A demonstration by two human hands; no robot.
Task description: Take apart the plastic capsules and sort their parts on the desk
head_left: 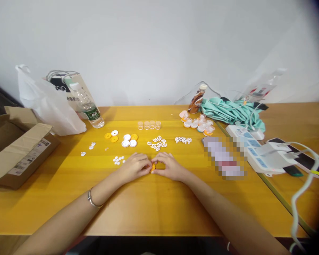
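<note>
Between my fingertips is a small orange round piece, partly hidden by the fingers. My left hand pinches it from one side, and my right hand grips the other side with thumb and forefinger. Just beyond the hands lie white openwork pieces, with a row of similar white pieces to the right. White and orange round caps sit beyond my left hand, near a second group of orange and white discs. Small white knobs lie left of that hand.
Clear cylinders stand in a row farther back. Several clear-topped assembled pieces are at back right, near a brown bottle. A phone-like blurred object and power strip lie right; a cardboard box and water bottle stand left.
</note>
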